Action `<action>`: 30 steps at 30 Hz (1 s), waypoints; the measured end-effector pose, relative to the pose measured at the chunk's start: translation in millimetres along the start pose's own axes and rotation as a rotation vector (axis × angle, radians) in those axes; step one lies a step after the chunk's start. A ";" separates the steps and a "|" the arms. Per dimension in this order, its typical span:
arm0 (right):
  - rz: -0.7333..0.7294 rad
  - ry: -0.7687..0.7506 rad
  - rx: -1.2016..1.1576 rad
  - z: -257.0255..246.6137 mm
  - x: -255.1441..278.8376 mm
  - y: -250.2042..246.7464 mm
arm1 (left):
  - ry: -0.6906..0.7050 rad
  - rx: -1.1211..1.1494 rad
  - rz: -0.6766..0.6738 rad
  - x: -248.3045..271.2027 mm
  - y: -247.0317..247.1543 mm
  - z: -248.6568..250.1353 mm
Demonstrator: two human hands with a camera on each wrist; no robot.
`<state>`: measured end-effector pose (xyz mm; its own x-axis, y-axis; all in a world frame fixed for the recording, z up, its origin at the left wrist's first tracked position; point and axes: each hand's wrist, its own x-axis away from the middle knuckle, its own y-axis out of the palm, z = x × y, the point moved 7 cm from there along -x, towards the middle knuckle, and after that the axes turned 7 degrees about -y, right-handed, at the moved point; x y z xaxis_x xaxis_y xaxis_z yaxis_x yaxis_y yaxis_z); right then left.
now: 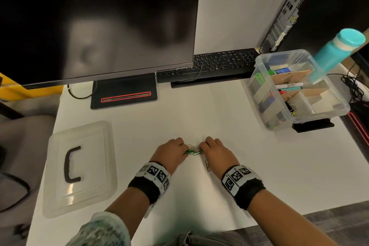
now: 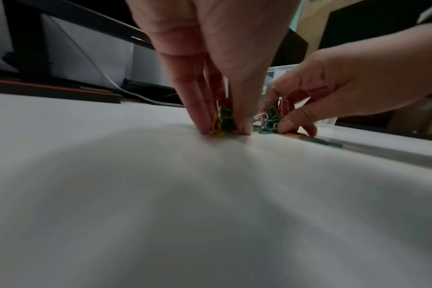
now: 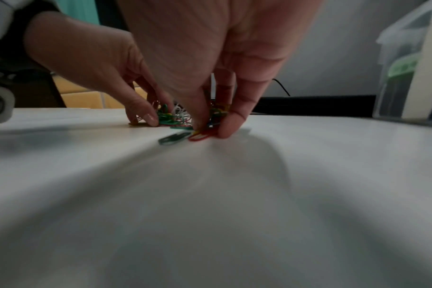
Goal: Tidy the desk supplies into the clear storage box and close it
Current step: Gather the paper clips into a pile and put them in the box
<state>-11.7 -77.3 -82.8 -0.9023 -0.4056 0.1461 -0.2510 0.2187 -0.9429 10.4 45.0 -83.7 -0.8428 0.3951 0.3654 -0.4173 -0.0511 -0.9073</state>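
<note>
1. A lone paper clip [image 1: 207,165] is seen lying flat on the counter [image 1: 179,118], just beside the right hand [image 1: 216,151] and nearer the body than the rest; it is judged easy to leave behind.
2. The pile of paper clips [image 1: 193,150] is pressed between the two hands. The fingers of the left hand [image 1: 171,153] are curled around its left side, with fingertips [image 2: 205,128] down on the counter; the right hand's fingers pinch its right side.
3. For a clean lift, the clips are best bunched tightly first, since they appear loose and may be dropped.
4. Far left, the lid [image 1: 79,168] lies flat, off the box.
5. Far right, the clear storage box [image 1: 299,90] stands open, already holding supplies; the clips are not yet in it.
</note>
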 end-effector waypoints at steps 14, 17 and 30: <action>0.282 0.232 -0.534 48.9 16.2 -61.6 | -0.029 0.106 0.138 3.8 -19.2 0.7; 0.423 0.244 -0.615 61.8 30.7 -97.7 | -0.082 0.228 0.189 5.9 -26.6 -1.0; 0.231 0.772 0.032 255.2 76.7 -205.7 | -0.177 0.390 0.247 6.0 -31.7 2.4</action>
<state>60.1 -379.9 46.0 -0.9208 0.3769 0.1008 -0.0289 0.1917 -0.9810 17.7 46.8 -52.2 -0.9632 0.1677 0.2099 -0.2656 -0.4767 -0.8380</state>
